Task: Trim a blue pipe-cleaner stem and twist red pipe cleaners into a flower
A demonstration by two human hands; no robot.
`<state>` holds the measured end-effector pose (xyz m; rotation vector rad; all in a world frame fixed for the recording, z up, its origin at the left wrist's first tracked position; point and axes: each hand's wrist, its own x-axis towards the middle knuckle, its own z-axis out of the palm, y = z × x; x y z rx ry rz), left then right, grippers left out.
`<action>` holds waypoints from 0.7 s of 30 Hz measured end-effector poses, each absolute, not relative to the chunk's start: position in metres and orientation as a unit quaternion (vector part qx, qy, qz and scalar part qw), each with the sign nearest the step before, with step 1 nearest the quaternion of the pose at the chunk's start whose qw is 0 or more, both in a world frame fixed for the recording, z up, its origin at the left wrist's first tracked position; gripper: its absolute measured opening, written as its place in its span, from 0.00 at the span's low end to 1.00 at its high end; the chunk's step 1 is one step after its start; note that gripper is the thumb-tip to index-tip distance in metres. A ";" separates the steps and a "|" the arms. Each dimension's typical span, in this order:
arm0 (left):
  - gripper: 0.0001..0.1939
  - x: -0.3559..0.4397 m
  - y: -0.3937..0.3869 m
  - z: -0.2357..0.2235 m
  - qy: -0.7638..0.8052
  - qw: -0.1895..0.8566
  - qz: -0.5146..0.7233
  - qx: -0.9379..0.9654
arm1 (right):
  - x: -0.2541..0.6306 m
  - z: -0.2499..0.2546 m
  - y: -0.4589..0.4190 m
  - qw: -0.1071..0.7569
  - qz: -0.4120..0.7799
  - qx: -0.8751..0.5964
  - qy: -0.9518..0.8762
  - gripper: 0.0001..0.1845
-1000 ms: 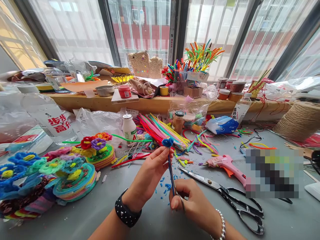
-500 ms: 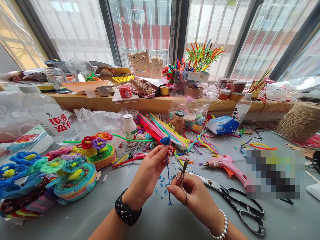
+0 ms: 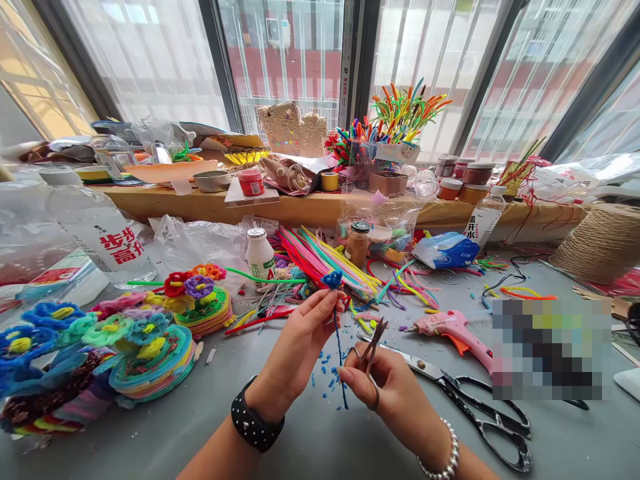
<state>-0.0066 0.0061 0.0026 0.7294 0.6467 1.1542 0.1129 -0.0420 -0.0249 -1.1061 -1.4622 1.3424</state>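
Observation:
My left hand (image 3: 300, 343) pinches a blue pipe cleaner (image 3: 339, 340) just under its curled flower-like tip (image 3: 333, 278); the thin stem hangs down to the grey table (image 3: 310, 433). My right hand (image 3: 387, 387) grips small scissors (image 3: 371, 347), blades pointing up and slightly apart, right beside the stem. Blue fuzz bits (image 3: 327, 370) lie scattered under the hands. A black watch sits on the left wrist, a pearl bracelet on the right.
Large black-handled scissors (image 3: 465, 393) and a pink glue gun (image 3: 453, 330) lie to the right. Finished pipe-cleaner flowers (image 3: 145, 340) pile up at left. A loose pipe-cleaner bundle (image 3: 320, 260), a white bottle (image 3: 260, 257) and a jar (image 3: 357, 243) stand behind. A twine spool (image 3: 597, 243) is at far right.
My right hand has turned the small scissors from pointing down along the stem to blades up beside it. The stem now looks thinner, stripped of fuzz. The left hand barely moved.

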 end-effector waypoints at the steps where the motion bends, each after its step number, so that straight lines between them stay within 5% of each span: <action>1: 0.03 -0.007 0.006 0.003 0.294 0.726 0.522 0.337 | 0.113 -0.025 -0.042 0.423 0.536 -0.442 -0.582 0.11; 21: 0.10 -0.006 0.000 0.008 0.356 0.683 0.302 0.562 | 0.128 -0.032 -0.033 0.598 0.459 -0.466 -0.463 0.09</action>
